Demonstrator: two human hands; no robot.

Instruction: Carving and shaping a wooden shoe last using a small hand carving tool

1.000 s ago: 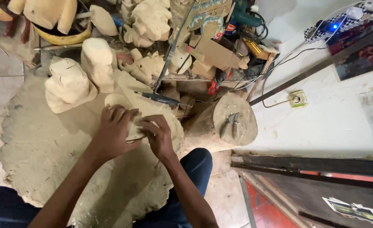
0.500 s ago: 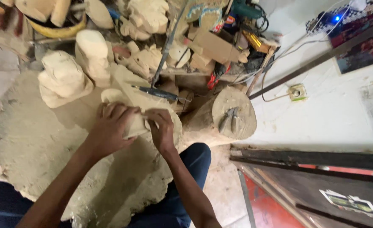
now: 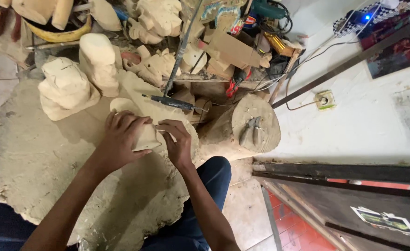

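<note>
My left hand is clamped over the pale wood carving; my right hand, fingers pinched, works its near edge; surface looks rough, shaping seemingly unfinished.

Pale wooden carving in our hands

We see an unpainted, light cream, rounded block, smooth-faced, lying low on the sawdust-covered mat near its far edge, our left hand over it, our right hand touching its side.

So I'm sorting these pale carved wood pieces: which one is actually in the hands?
The small pale wood piece, gripped by the left hand with the right hand at its edge. The bigger blocky carvings and stand untouched farther away.
</note>
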